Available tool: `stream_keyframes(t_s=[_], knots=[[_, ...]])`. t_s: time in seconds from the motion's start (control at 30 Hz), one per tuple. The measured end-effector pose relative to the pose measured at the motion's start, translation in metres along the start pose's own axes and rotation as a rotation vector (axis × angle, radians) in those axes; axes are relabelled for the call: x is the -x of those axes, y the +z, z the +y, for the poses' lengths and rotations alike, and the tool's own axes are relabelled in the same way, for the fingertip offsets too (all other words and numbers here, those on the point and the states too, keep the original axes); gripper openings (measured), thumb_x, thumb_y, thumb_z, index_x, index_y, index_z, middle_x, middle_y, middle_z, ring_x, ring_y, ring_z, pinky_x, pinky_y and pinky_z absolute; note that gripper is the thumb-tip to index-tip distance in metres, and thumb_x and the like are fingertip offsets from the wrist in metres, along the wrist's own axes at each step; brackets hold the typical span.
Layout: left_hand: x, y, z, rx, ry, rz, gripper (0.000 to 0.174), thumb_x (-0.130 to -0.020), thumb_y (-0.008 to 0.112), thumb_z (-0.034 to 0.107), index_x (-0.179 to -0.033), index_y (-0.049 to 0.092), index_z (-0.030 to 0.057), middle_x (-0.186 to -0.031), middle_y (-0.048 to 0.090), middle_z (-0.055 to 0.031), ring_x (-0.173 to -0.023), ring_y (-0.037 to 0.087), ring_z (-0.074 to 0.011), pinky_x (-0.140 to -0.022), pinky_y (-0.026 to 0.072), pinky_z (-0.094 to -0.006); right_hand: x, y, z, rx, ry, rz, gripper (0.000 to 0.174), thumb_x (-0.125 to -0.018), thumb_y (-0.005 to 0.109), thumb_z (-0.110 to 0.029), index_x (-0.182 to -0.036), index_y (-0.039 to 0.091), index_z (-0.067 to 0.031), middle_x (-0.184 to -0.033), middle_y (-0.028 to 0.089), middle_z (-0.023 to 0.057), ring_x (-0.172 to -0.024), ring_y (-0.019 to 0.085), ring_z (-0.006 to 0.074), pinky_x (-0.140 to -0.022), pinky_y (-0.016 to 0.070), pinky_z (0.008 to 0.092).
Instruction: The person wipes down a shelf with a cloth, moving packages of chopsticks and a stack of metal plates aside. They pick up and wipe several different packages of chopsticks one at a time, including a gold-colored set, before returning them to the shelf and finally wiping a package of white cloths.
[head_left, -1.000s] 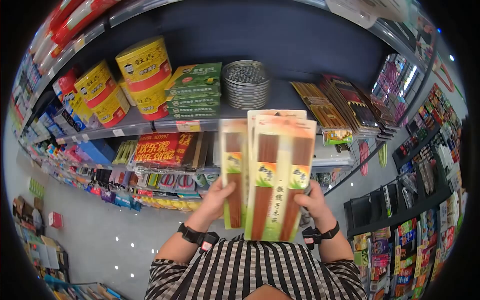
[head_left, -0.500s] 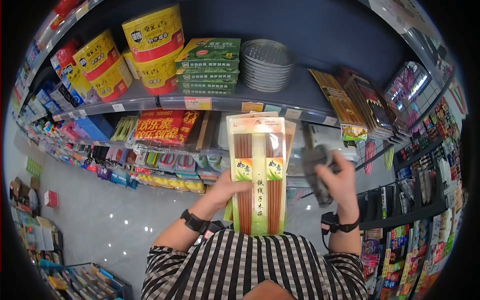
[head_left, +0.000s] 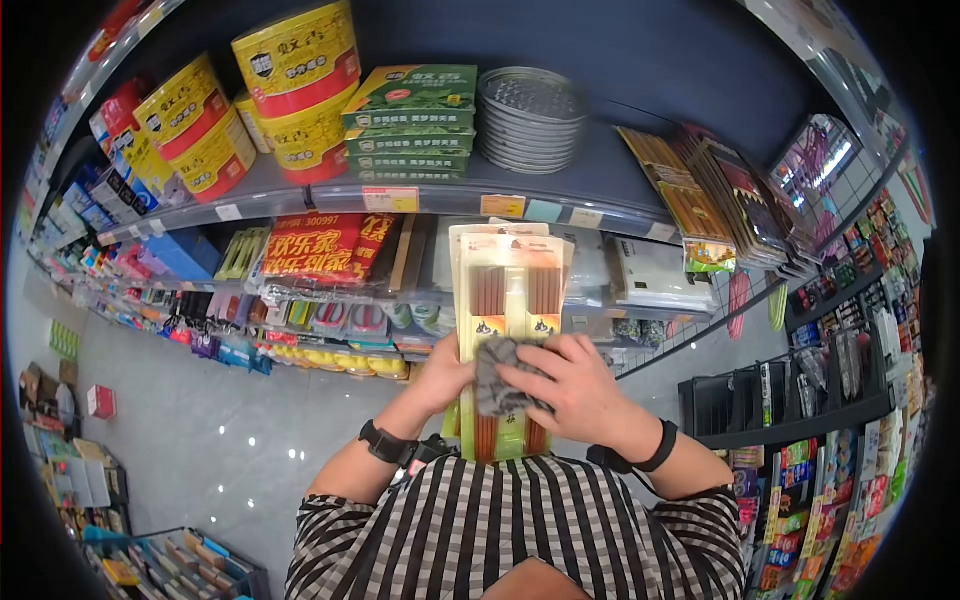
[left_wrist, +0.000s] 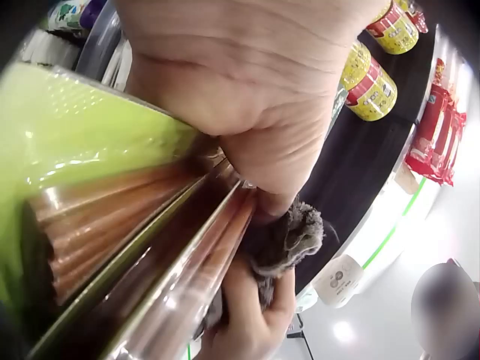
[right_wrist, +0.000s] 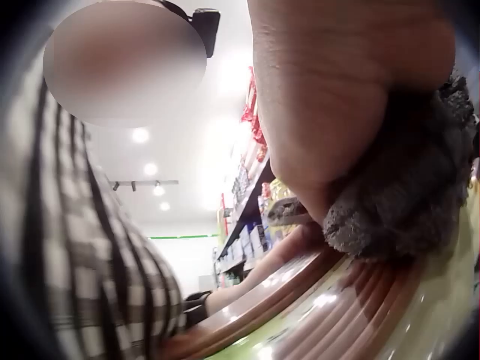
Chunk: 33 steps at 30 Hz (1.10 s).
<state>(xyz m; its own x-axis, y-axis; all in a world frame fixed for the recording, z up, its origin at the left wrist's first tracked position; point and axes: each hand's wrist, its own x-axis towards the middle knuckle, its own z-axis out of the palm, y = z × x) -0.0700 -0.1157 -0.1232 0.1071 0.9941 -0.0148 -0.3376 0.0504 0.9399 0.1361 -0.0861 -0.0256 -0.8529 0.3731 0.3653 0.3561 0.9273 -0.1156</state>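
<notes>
Upper shelf [head_left: 603, 172]: dark, directly ahead of you, price tags [head_left: 502, 206] along its front edge.
Upper load, to your left: yellow-and-red tins [head_left: 297, 60], stacked two high; green boxes [head_left: 410, 120] piled beside them.
Upper load, middle: one stack of round metal trays [head_left: 532, 120].
Upper load, to your right: flat packs [head_left: 740, 195], leaning in a row.
Lower shelf [head_left: 660, 316]: you have red printed packs [head_left: 320, 248] and white packs [head_left: 660, 275] on it.
Floor [head_left: 240, 405]: grey, glossy; small red box [head_left: 101, 401] to your left.

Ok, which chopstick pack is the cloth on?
The front pack, facing the head camera; the cloth covers part of its face. The others sit behind it.
</notes>
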Motion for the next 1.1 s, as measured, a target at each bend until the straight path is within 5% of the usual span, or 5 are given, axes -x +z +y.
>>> stream_keyframes(t_s=[0.2, 0.33, 0.67, 0.9, 1.1], knots=[[0.006, 0.005, 0.008, -0.067, 0.061, -0.081, 0.047, -0.083, 0.063, 0.008, -0.126, 0.048, -0.0006, -0.116, 0.060, -0.0059, -0.107, 0.055, -0.0134, -0.092, 0.0450, -0.0307, -0.004, -0.001, 0.021, -0.049, -0.161, 0.177, 0.054, -0.058, 0.074, -0.012, -0.111, 0.063, -0.0164, -0.104, 0.058, 0.0029, -0.080, 0.053, 0.0228, -0.067, 0.0473, 0.0357], [0.005, 0.013, 0.011, -0.168, -0.027, -0.134, 0.055, -0.079, 0.066, 0.006, -0.130, 0.045, -0.0004, -0.117, 0.059, -0.0063, -0.106, 0.056, -0.0148, -0.092, 0.0463, -0.0314, -0.040, -0.015, 0.028, 0.126, 0.100, 0.436, 0.045, -0.064, 0.069, -0.011, -0.108, 0.063, -0.0129, -0.103, 0.058, 0.0038, -0.086, 0.051, 0.0243, -0.071, 0.0470, 0.0353], [0.028, -0.004, -0.023, 0.171, -0.105, 0.067, 0.041, -0.096, 0.050, 0.016, -0.132, 0.043, -0.0015, -0.125, 0.055, -0.0101, -0.110, 0.056, -0.0172, -0.093, 0.0475, -0.0317, -0.002, 0.007, -0.011, -0.185, -0.107, -0.015, 0.045, -0.060, 0.072, -0.011, -0.105, 0.063, -0.0110, -0.102, 0.058, 0.0033, -0.086, 0.052, 0.0237, -0.075, 0.0466, 0.0358], [0.027, -0.008, -0.027, 0.211, -0.008, 0.161, 0.048, -0.091, 0.055, 0.023, -0.129, 0.044, -0.0048, -0.123, 0.058, -0.0133, -0.108, 0.060, -0.0212, -0.092, 0.0497, -0.0357, 0.013, -0.001, 0.001, -0.424, -0.305, -0.396, 0.025, -0.067, 0.067, -0.012, -0.092, 0.068, -0.0107, -0.096, 0.061, 0.0019, -0.094, 0.054, 0.0226, -0.080, 0.0461, 0.0339], [0.043, -0.008, -0.012, 0.327, 0.051, 0.230, 0.041, -0.087, 0.064, 0.015, -0.122, 0.051, -0.0015, -0.113, 0.062, -0.0082, -0.099, 0.062, -0.0170, -0.086, 0.0512, -0.0317, 0.038, -0.014, 0.061, -0.465, 0.337, -0.061, 0.047, -0.074, 0.062, -0.017, -0.120, 0.057, -0.0057, -0.108, 0.064, 0.0150, -0.099, 0.062, 0.0336, -0.089, 0.0466, 0.0395]])
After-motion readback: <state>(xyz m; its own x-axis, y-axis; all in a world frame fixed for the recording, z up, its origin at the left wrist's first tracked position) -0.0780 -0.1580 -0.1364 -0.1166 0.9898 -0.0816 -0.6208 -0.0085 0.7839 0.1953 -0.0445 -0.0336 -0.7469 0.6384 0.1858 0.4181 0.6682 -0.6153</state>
